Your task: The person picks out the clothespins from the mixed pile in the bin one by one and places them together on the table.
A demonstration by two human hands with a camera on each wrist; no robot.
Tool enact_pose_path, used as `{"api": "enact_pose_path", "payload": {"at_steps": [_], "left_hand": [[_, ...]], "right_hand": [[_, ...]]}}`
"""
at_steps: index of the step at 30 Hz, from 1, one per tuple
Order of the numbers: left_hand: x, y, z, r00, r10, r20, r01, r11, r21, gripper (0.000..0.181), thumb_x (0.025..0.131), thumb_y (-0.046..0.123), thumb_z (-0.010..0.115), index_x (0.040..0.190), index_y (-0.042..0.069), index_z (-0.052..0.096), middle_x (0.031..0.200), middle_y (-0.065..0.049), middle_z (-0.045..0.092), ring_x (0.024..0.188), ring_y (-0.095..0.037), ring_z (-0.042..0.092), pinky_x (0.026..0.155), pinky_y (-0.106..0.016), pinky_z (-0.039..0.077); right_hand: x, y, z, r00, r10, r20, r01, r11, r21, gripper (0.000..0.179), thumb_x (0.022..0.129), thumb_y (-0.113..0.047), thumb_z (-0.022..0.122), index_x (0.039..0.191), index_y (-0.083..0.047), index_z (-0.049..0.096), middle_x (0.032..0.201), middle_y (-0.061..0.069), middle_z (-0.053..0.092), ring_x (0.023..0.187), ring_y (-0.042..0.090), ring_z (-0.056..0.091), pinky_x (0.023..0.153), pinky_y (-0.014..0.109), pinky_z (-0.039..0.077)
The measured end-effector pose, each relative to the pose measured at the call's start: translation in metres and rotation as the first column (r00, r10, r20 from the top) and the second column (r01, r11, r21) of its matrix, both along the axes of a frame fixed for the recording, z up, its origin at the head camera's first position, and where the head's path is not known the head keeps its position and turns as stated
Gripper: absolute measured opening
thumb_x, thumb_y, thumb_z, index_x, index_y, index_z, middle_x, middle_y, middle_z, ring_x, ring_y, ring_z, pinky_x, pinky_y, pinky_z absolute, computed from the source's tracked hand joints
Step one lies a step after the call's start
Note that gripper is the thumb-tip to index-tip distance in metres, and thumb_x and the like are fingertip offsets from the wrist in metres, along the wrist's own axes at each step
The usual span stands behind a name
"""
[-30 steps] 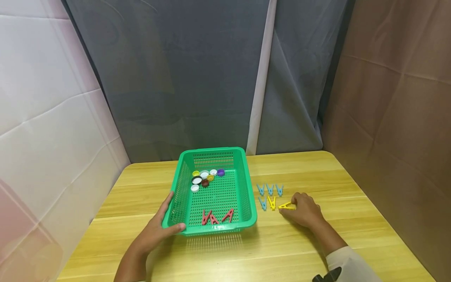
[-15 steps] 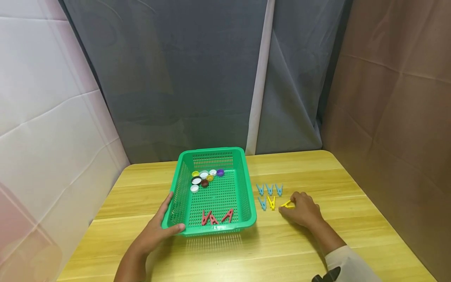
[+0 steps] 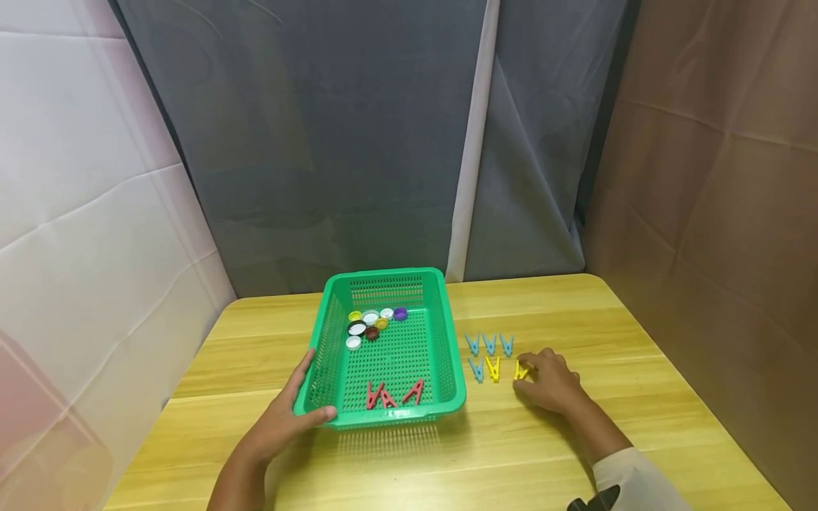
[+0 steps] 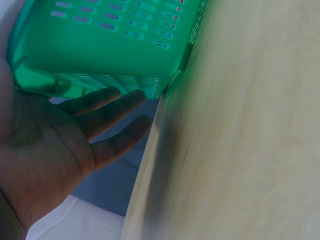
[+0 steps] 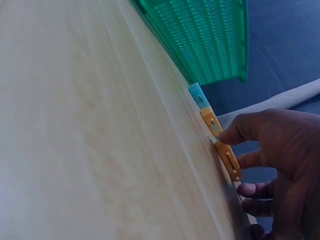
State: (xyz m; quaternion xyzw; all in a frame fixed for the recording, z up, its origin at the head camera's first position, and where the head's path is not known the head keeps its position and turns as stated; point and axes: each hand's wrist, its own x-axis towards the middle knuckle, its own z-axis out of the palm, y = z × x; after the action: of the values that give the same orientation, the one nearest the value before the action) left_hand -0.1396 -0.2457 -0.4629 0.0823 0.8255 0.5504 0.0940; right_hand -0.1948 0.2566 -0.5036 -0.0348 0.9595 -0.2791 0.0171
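Count check: 1 green basket [image 3: 415, 412], 1 table [image 3: 396, 475], 1 left hand [image 3: 281, 421], 1 right hand [image 3: 551, 383]. 3 red clips [image 3: 416, 387], 4 blue clips [image 3: 491, 349], 2 yellow clips [image 3: 494, 372], so 9 clips total: 3 in basket, 6 outside. 3 whitish caps [image 3: 353, 343], 2 yellowish caps [image 3: 381, 323], 1 purple cap [image 3: 400, 314], 1 brown cap [image 3: 372, 333], 1 black-and-white cap [image 3: 356, 328]. 8 caps total, all in basket.
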Motion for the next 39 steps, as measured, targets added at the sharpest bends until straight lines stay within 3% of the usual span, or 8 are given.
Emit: {"api": "enact_pose_path", "payload": {"at_steps": [8, 13, 16, 19, 23, 30, 39], "left_hand": [[0.0013, 0.0000, 0.0014, 1.000, 0.003, 0.006, -0.003, 1.000, -0.007, 0.116, 0.097, 0.026, 0.080, 0.177, 0.034, -0.004, 0.183, -0.027, 0.004, 0.158, -0.058, 0.032, 0.120, -0.070, 0.038], [0.0010, -0.0008, 0.0010, 1.000, 0.003, 0.010, -0.003, 1.000, -0.002, 0.116, 0.097, 0.025, 0.080, 0.177, 0.034, -0.004, 0.183, -0.027, 0.005, 0.157, -0.057, 0.035, 0.120, -0.068, 0.040], [0.0007, -0.0012, 0.0003, 1.000, -0.001, 0.017, 0.001, 1.000, 0.006, 0.116, 0.097, 0.025, 0.079, 0.177, 0.034, -0.005, 0.183, -0.027, 0.004, 0.157, -0.056, 0.036, 0.120, -0.067, 0.040], [0.0007, -0.0012, -0.0003, 1.000, -0.001, 0.019, 0.001, 1.000, 0.007, 0.116, 0.097, 0.025, 0.079, 0.177, 0.035, -0.005, 0.183, -0.027, 0.005, 0.156, -0.056, 0.037, 0.120, -0.067, 0.040], [0.0011, -0.0007, -0.0003, 1.000, 0.003, 0.019, -0.003, 1.000, 0.001, 0.116, 0.097, 0.026, 0.080, 0.177, 0.035, -0.004, 0.182, -0.027, 0.006, 0.155, -0.056, 0.038, 0.119, -0.066, 0.042], [0.0013, 0.0002, 0.0003, 1.000, 0.008, 0.019, -0.008, 1.000, 0.001, 0.116, 0.097, 0.025, 0.080, 0.177, 0.034, -0.003, 0.183, -0.026, 0.006, 0.156, -0.056, 0.036, 0.119, -0.066, 0.041], [0.0013, 0.0006, 0.0012, 1.000, 0.010, 0.020, -0.010, 1.000, -0.008, 0.116, 0.097, 0.026, 0.080, 0.177, 0.035, -0.003, 0.183, -0.027, 0.006, 0.157, -0.057, 0.036, 0.119, -0.068, 0.041]], "right_hand": [[-0.0004, 0.0020, -0.0014, 0.997, 0.064, 0.039, -0.062, 0.997, -0.053, 0.059, 0.093, -0.028, 0.073, 0.151, -0.017, 0.067, 0.114, 0.008, 0.054, 0.108, 0.028, 0.046, 0.084, 0.048, 0.032], [-0.0014, 0.0049, 0.0008, 0.997, 0.066, 0.027, -0.064, 0.995, -0.082, 0.066, 0.091, -0.033, 0.081, 0.151, -0.010, 0.065, 0.121, 0.014, 0.058, 0.112, 0.032, 0.053, 0.088, 0.057, 0.041], [-0.0007, 0.0062, 0.0020, 0.999, 0.037, 0.018, -0.035, 0.995, -0.097, 0.071, 0.086, -0.038, 0.090, 0.142, -0.001, 0.066, 0.125, 0.018, 0.060, 0.114, 0.035, 0.058, 0.094, 0.063, 0.048], [0.0005, 0.0062, 0.0023, 1.000, 0.011, 0.021, -0.009, 0.994, -0.108, 0.070, 0.082, -0.040, 0.094, 0.131, 0.002, 0.068, 0.125, 0.019, 0.062, 0.112, 0.035, 0.060, 0.095, 0.061, 0.052], [0.0013, 0.0059, 0.0025, 1.000, 0.005, 0.021, -0.003, 0.994, -0.113, 0.062, 0.082, -0.038, 0.096, 0.123, 0.000, 0.069, 0.123, 0.018, 0.062, 0.110, 0.034, 0.059, 0.095, 0.060, 0.052], [0.0010, 0.0056, 0.0016, 1.000, 0.012, 0.013, -0.010, 0.995, -0.103, 0.058, 0.084, -0.039, 0.094, 0.127, -0.008, 0.072, 0.127, 0.016, 0.064, 0.123, 0.040, 0.059, 0.100, 0.070, 0.045], [-0.0005, 0.0039, -0.0022, 1.000, 0.002, -0.009, -0.002, 0.996, -0.088, 0.060, 0.086, -0.045, 0.092, 0.131, -0.010, 0.073, 0.122, 0.014, 0.064, 0.116, 0.036, 0.060, 0.095, 0.066, 0.043]]}}
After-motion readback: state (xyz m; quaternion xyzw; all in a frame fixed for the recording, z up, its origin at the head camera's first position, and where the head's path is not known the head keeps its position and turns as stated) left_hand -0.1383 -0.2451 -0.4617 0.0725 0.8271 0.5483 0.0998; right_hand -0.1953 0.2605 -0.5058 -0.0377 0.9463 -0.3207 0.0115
